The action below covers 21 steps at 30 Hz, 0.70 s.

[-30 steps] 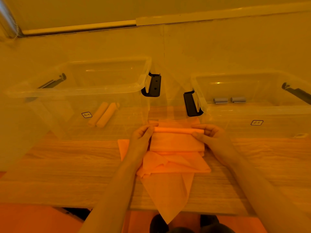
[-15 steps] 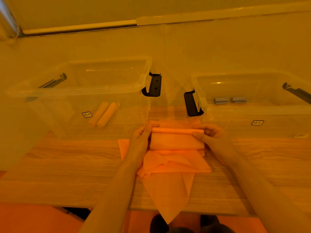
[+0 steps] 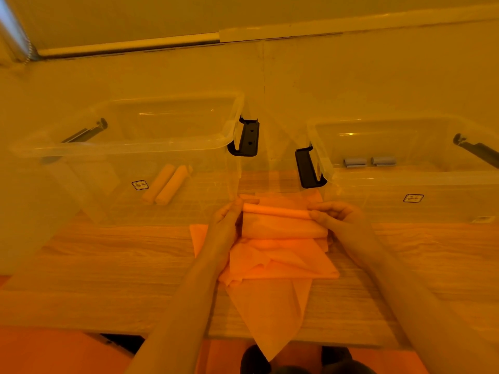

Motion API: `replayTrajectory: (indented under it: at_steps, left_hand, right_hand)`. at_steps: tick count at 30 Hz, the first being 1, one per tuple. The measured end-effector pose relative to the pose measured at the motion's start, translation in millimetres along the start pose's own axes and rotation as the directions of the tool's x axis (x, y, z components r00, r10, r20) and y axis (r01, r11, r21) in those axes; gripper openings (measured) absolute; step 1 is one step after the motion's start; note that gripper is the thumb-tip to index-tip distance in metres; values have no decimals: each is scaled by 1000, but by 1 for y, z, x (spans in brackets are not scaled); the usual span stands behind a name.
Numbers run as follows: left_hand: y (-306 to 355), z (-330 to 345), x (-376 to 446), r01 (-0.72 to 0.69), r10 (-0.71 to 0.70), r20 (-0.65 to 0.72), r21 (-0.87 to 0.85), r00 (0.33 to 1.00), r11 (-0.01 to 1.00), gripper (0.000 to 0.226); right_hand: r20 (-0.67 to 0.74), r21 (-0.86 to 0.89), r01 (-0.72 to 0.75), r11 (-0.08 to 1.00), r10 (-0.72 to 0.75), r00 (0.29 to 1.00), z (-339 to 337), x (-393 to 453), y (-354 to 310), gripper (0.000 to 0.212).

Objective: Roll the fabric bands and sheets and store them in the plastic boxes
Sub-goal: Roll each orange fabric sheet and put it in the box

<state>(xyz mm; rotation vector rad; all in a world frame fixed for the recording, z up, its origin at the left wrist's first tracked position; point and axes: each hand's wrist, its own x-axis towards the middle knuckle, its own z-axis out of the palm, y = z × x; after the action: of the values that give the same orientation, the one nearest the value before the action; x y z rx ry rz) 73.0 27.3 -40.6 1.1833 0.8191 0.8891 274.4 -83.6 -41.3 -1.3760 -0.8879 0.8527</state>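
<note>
An orange fabric sheet (image 3: 278, 260) lies bunched on the wooden table, one corner hanging over the front edge. Its far end is wound into a thin roll (image 3: 275, 211). My left hand (image 3: 225, 225) pinches the roll's left end and my right hand (image 3: 337, 220) pinches its right end. The left clear plastic box (image 3: 121, 149) holds two orange rolls (image 3: 167, 184). The right clear plastic box (image 3: 405, 182) holds two small grey rolls (image 3: 368, 161).
Both boxes stand open at the back of the wooden table (image 3: 108, 265), each with black latch handles (image 3: 247, 139). A pale wall rises behind them. Dark shoes (image 3: 270, 363) show below the table's front edge.
Almost nothing differs. Both hands stay at the ends of the roll, with the fingers shifting slightly on it.
</note>
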Motion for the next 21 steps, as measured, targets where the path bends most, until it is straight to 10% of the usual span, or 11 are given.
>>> replayTrajectory:
  at_steps: [21]
  left_hand:
    - [10, 3, -12, 11, -6, 75, -73, 997, 997, 35]
  right_hand:
    - [-50, 274, -71, 959, 88, 995, 10, -17, -9, 39]
